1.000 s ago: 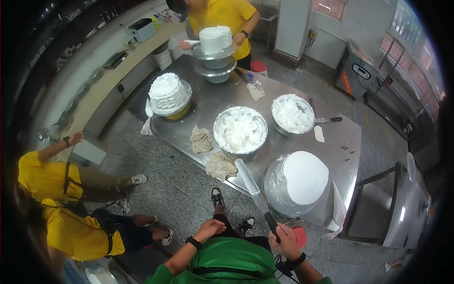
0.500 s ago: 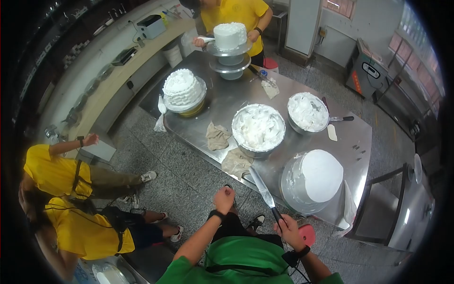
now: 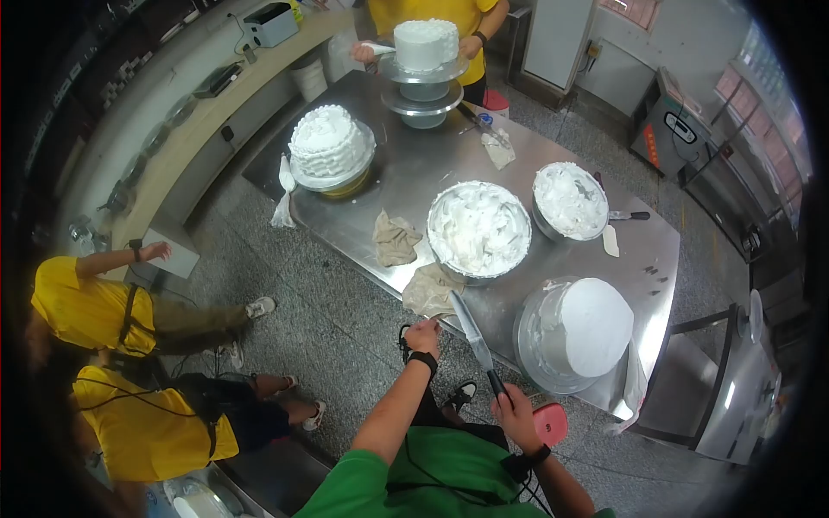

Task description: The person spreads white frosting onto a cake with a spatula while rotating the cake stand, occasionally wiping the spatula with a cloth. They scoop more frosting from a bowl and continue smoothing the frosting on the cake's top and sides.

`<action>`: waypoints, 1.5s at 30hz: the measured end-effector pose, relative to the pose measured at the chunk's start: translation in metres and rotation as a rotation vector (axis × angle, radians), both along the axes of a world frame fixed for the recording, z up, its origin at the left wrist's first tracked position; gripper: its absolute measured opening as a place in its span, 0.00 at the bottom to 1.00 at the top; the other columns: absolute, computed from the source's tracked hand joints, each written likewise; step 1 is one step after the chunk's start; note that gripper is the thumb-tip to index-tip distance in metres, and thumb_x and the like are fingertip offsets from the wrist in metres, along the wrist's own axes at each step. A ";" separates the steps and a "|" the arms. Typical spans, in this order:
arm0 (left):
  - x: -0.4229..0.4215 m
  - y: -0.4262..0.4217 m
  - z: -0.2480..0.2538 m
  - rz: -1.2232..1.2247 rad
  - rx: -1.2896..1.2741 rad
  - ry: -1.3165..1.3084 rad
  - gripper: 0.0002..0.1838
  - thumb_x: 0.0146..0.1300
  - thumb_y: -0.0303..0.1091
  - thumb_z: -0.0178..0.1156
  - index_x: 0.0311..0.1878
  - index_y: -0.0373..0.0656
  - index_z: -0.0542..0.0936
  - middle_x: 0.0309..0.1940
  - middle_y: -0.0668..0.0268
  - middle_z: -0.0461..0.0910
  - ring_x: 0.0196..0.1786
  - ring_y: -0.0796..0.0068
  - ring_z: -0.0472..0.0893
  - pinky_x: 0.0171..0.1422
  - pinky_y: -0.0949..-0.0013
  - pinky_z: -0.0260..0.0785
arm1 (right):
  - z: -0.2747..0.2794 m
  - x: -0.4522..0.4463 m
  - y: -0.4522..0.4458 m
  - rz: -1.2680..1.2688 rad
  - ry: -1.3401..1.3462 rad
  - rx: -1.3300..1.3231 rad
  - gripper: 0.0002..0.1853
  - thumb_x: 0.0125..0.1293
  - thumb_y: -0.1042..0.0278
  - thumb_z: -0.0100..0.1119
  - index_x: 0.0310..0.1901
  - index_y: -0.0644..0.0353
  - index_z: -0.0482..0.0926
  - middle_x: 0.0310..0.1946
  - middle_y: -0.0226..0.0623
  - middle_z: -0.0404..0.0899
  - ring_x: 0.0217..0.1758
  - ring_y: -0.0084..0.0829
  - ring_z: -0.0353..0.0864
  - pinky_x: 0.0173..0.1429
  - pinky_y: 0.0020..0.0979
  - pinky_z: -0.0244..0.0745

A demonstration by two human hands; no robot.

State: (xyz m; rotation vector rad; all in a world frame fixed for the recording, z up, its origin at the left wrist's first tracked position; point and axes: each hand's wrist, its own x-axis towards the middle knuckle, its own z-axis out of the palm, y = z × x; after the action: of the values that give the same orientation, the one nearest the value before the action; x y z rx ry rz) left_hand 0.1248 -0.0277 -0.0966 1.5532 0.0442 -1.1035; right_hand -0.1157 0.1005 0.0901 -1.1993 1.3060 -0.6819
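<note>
Right-hand fingers (image 3: 506, 402) wrap round the spatula (image 3: 473, 335), slanting forward and left of them; left-hand fingers (image 3: 427, 326) curl near the beige cloth (image 3: 432, 290) ahead, hold unclear!

Wearer's right hand (image 3: 515, 418) grips a spatula (image 3: 476, 340), tip toward 11 o'clock. Left hand (image 3: 423, 336) near a crumpled cloth (image 3: 430, 289) at its 12. Smooth white cake (image 3: 596, 326) at right hand's 1 o'clock; larger cream bowl (image 3: 445, 262) at 12; piped cake (image 3: 328, 142) at bowl's 10.
</note>
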 end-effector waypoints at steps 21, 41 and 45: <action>0.033 -0.041 0.107 -0.153 -0.275 -0.185 0.10 0.64 0.24 0.68 0.43 0.43 0.75 0.40 0.69 0.77 0.41 0.75 0.79 0.43 0.66 0.75 | -0.120 0.086 -0.097 0.075 -0.323 0.261 0.13 0.81 0.68 0.48 0.57 0.61 0.78 0.31 0.28 0.80 0.26 0.16 0.69 0.29 0.21 0.65; 0.057 -0.008 0.035 -1.002 -0.276 -0.525 0.31 0.63 0.19 0.60 0.71 0.41 0.71 0.44 0.57 0.83 0.44 0.69 0.83 0.49 0.67 0.76 | -0.107 0.073 -0.083 0.042 -0.477 0.487 0.14 0.82 0.65 0.47 0.59 0.62 0.75 0.33 0.31 0.77 0.25 0.15 0.66 0.26 0.18 0.61; 0.034 -0.025 0.052 -0.294 -0.061 0.360 0.14 0.67 0.28 0.68 0.55 0.43 0.81 0.47 0.66 0.85 0.48 0.70 0.84 0.48 0.66 0.76 | -0.113 0.070 -0.077 0.009 -0.541 0.523 0.13 0.82 0.64 0.48 0.59 0.61 0.74 0.33 0.30 0.77 0.23 0.14 0.66 0.24 0.17 0.60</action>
State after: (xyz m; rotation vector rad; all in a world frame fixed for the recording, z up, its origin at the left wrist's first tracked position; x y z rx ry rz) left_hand 0.1588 -0.0524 -0.0450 1.3165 0.0262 -1.5943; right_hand -0.0456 0.0231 -0.0225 -0.5412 0.9332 -0.5577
